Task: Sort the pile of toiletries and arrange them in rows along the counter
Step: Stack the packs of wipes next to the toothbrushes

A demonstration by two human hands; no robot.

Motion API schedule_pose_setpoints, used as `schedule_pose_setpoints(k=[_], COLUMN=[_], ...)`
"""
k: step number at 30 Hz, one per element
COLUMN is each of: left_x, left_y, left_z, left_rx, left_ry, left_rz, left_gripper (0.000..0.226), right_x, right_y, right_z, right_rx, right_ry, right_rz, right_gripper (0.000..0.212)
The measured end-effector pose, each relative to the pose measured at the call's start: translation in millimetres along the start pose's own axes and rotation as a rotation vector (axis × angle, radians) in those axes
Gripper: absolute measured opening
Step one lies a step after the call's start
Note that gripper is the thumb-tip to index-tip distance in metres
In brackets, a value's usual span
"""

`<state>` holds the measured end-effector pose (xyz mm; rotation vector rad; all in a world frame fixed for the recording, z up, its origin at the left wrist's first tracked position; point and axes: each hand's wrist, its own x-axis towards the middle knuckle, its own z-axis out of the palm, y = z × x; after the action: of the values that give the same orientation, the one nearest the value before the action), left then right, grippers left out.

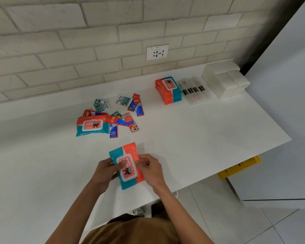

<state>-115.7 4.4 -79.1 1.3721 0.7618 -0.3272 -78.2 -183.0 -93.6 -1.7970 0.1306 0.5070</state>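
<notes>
white counter [201,131] against a pale brick wall [77,41] with a socket plate [157,52]; tiled floor [253,217] past the counter's right edge.

wipes pack [127,166] sits between both hands near the counter's front edge. left hand [104,173] grips its left side, thumb across the lid. right hand [151,170] pinches its right edge.

beyond the fingertips [143,162], a loose pile: one second wipes pack [92,126], two cream silk sachets [123,100], about five toothpaste sachets [138,104] (overlapping, count unsure).

well beyond and right of the right fingers: a wipes stack [168,90], four sleeved toothbrushes [194,90], white blocks [225,83] stacked, number unclear.
</notes>
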Motion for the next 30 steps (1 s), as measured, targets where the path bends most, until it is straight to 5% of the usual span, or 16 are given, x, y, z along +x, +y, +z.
schedule_pose_setpoints(k=[9, 21, 30], left_x=[-5.9, 3.6, 36.5], left_y=[23.2, 64.0, 121.6], left_z=[50.1, 89.6, 125.9], left_rx=[-0.374, -0.186, 0.050], left_ry=[-0.076, -0.214, -0.284], left_rz=[0.025, 0.081, 0.138], left_gripper=[0.041, 0.056, 0.037], right_x=[-12.9, 35.0, 90.4], right_y=[-9.4, -56.0, -93.0], right_z=[-32.5, -101.8, -157.7], right_rx=[0.617, 0.777, 0.637], right_ry=[0.131, 0.279, 0.242], right_rz=[0.188, 0.056, 0.035], right_gripper=[0.066, 0.052, 0.050])
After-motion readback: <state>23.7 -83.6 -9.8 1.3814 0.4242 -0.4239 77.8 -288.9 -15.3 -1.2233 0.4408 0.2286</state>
